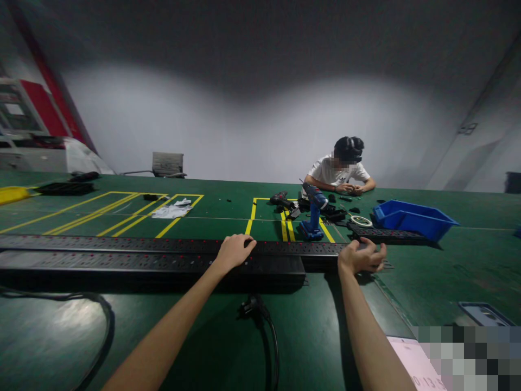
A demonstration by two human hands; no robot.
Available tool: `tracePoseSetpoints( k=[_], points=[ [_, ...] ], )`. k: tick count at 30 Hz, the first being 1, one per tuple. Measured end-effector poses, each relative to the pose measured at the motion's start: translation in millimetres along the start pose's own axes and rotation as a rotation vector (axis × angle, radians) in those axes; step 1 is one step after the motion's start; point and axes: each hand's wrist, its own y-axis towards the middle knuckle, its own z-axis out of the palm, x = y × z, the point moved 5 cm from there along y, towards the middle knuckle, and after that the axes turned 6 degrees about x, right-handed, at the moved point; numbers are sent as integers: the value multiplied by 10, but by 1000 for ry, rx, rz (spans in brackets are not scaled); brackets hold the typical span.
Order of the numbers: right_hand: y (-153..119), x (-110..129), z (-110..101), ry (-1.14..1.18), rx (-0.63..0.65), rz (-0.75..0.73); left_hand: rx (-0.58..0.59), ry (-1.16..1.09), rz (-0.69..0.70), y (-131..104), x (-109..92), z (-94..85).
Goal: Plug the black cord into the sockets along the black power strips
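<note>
Lying under the left hand [236, 251] and reaching the half-curled right hand [362, 256], the long rear power strip [293, 248] looks stiff, smooth, fairly heavy, best held by its side edges; whether either hand clamps it, I cannot tell.

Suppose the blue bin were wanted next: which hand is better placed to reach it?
Probably the right hand. It is at the right end of the far black strip, nearer the blue bin; the left hand is farther left, over the strips.
</note>
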Motion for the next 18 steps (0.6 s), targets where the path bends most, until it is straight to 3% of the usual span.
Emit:
tracePoseSetpoints(
  k=[4, 18],
  points=[
    [25, -309, 88, 14, -21, 217, -13, 0, 7, -13, -2, -11],
    [101, -431, 159, 20, -60, 206, -27, 8, -16, -23, -9, -18]
  ],
)
